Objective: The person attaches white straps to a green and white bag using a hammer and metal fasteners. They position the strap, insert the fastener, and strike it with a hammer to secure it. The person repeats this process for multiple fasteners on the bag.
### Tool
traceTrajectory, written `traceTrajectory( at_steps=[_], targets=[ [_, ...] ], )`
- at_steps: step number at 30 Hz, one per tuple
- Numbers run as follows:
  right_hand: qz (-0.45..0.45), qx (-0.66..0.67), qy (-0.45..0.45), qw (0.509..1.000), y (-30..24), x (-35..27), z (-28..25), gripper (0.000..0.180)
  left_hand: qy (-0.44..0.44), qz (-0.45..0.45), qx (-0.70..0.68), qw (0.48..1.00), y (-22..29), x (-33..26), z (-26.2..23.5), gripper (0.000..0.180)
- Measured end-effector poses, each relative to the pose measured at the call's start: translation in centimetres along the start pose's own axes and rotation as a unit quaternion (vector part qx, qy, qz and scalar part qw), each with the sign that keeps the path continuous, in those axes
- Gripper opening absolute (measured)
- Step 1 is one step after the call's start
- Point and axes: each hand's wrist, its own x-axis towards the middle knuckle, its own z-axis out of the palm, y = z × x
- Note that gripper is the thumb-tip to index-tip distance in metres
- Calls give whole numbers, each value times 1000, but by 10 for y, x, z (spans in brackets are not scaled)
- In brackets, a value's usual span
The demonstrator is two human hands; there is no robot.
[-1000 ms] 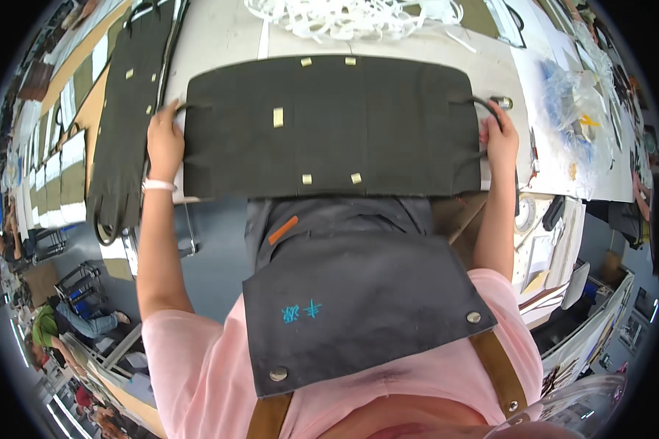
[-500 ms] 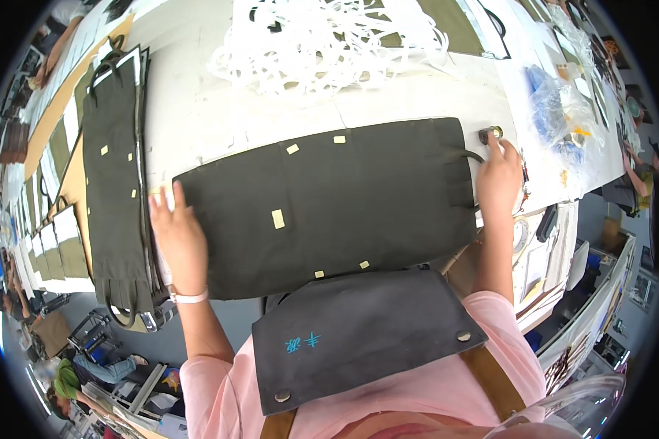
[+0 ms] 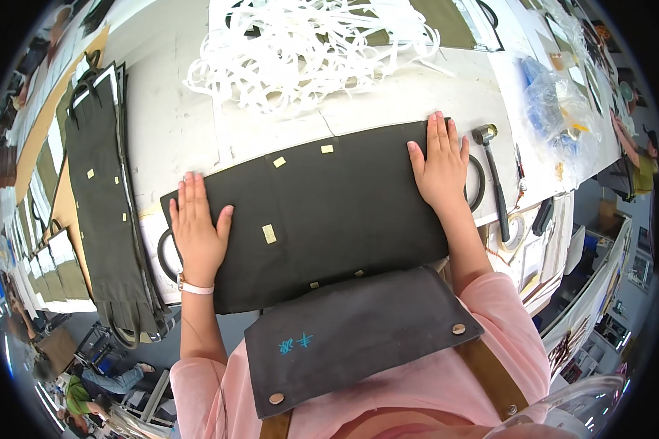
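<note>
A dark olive, nearly black fabric bag (image 3: pixel 344 205) lies flat in front of me, with several small pale yellow patches stuck on it. My left hand (image 3: pixel 198 238) rests on its left end, fingers stretched out and thumb apart. On the right end lies my right hand (image 3: pixel 443 168), palm down with its fingers extended. Neither hand grips anything. A dark loop handle (image 3: pixel 478 183) sticks out beside my right wrist, and another loop handle (image 3: pixel 166 252) shows beside my left wrist. Right of the bag, a hammer (image 3: pixel 496 179) with a dark handle lies untouched.
A stack of similar dark bags (image 3: pixel 102 212) lies on the left. Tangled white strips (image 3: pixel 293 62) are heaped at the far side of the table (image 3: pixel 161 110). Toward the right are a clear plastic bag (image 3: pixel 564 117) and a tape roll (image 3: pixel 516 233). Other people work farther off.
My right hand has left the hammer's head and come down on the bag's right end. My left hand now lies flat on the left end. A handle loop has come into sight there.
</note>
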Motion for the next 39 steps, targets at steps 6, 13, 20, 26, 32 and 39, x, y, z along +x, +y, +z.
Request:
traceTrajectory(
  at_steps=[6, 13, 20, 26, 32, 39],
  targets=[
    [46, 29, -27, 998, 42, 0, 1, 61, -20, -52, 12, 998, -52, -19, -4, 68],
    [11, 134, -30, 990, 88, -22, -17, 41, 40, -89, -44, 994, -67, -58, -20, 44],
    [61, 167, -34, 983, 103, -20, -26, 18, 80, -157, -74, 982, -68, -58, -27, 27],
    [53, 256, 341, 903, 118, -39, -82, 12, 480, -107, -153, 857, -84, -74, -71, 17],
    [18, 337, 344, 876, 97, -54, -77, 9, 462, -225, -463, 722, -32, -67, -75, 42],
    [33, 230, 74, 970, 126, -68, -51, 41, 178, -312, -453, 816, -97, -109, -15, 30]
  ],
)
